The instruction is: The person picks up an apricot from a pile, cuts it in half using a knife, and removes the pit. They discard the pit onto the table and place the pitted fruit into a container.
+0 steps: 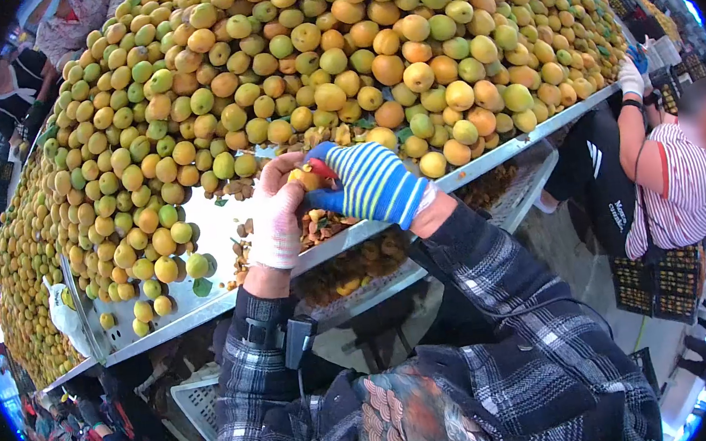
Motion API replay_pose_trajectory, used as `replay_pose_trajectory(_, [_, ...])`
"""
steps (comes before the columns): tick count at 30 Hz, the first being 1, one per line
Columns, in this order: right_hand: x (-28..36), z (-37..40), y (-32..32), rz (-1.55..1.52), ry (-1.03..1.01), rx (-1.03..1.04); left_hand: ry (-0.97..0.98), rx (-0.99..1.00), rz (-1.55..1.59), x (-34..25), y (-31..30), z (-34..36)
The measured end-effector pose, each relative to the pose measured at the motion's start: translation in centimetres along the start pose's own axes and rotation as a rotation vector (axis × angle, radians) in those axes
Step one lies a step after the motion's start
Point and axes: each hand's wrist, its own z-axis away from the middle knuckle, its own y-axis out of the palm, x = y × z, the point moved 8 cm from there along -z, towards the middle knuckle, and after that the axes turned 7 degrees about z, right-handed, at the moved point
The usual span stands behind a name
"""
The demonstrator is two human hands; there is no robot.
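Closest to me are my dark plaid flannel sleeves point(502, 359), with a small black clip-on device point(299, 338) hanging at the left cuff. Just past them my left hand point(275, 218), in a white knitted glove, is closed around a small round yellow-orange apricot point(305, 177), the fingers wrapped over its left side. My right hand point(371, 185), in a blue knitted glove with pale green stripes, meets it from the other side, fingers curled and pinched onto the same apricot. A bit of red shows at those fingertips, and I cannot tell what it is. The apricot sits between my two gloves, held just above the near edge of the grey sheet-metal table point(204, 218).

Right under my hands lies a heap of brown fruit pits point(323, 222) on the table's edge. Below that edge a grey perforated plastic tray point(536, 181) holds orange fruit pieces.

Beyond my hands the table carries a huge mound of yellow, orange and green apricots point(313, 71), which runs back and away to my left.

To my right a person in a red-and-white striped shirt point(689, 180) sits at the same table, a white-gloved hand point(630, 79) up at the rim, with stacked black crates point(665, 284) beside them. At the far left corner of the mound is another person in a patterned top point(70, 22).
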Motion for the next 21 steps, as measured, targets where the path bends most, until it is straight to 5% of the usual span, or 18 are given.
replay_pose_trajectory(3, [0.3, 0.3, 0.3, -0.004, -0.092, -0.013, 0.013, 0.106, -0.277, 0.1, -0.1, -0.1])
replay_pose_trajectory(8, [-0.8, -0.2, -2.0, -0.307, -0.1, -0.281, -0.018, 0.044, -0.208, -0.8, 1.2, 1.0])
replay_pose_trajectory(9, [-2.5, -0.6, -1.7, -0.717, 0.062, -0.299, 0.021, 0.078, -0.072, -1.7, 1.6, 1.2])
replay_pose_trajectory(10, [-4.2, 0.0, -1.4, -0.863, 0.352, -0.224, 0.06, 0.111, 0.064, -2.5, 1.7, 1.3])
replay_pose_trajectory(12, [-6.3, -0.1, -0.3, -0.942, 0.474, -0.221, 0.133, 0.069, 0.343, -1.7, -0.9, 0.1])
replay_pose_trajectory(14, [-6.2, -0.6, 0.6, -0.563, 0.363, -0.201, 0.159, 0.029, 0.475, -1.2, -1.5, -0.5])
replay_pose_trajectory(17, [-2.7, -0.8, 2.4, -0.361, 0.222, -0.066, 0.187, 0.035, 0.407, -1.0, -0.8, -0.3])
replay_pose_trajectory(21, [-1.0, -0.9, 2.8, -0.138, 0.16, -0.142, 0.187, 0.044, 0.309, 0.3, -1.5, -0.9])
